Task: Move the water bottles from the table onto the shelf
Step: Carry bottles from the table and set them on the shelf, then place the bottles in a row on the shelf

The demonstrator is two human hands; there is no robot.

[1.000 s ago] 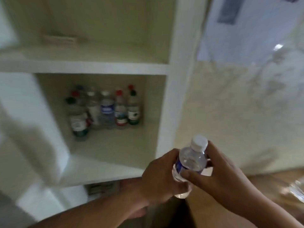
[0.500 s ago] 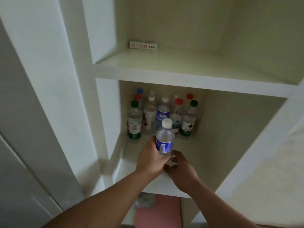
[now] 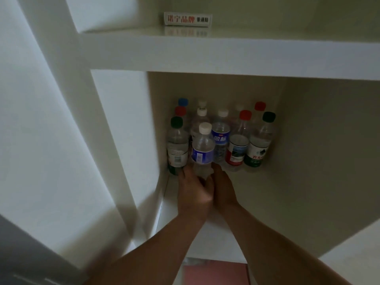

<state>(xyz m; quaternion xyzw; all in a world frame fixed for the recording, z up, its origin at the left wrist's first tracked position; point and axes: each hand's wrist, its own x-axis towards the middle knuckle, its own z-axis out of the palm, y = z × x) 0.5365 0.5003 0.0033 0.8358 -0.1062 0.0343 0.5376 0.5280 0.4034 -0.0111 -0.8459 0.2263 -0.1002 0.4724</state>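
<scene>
A clear water bottle (image 3: 202,149) with a white cap and blue label stands upright in the lower shelf compartment (image 3: 267,194), right in front of a cluster of several bottles (image 3: 238,145) with red, green, blue and white caps. My left hand (image 3: 193,192) grips the bottle's base from the left and below. My right hand (image 3: 223,186) reaches in beside it, its fingers at the bottle's lower right side; the left hand partly hides them.
An upper shelf board (image 3: 226,52) overhangs the compartment and carries a small white box with red print (image 3: 187,19). A white side panel (image 3: 123,130) closes the left. Pink floor (image 3: 213,272) shows below the shelf.
The bottle went from in front of my chest into the lower compartment and deeper back to the other bottles. Both hands moved in with it; my head turned left toward the shelf.
</scene>
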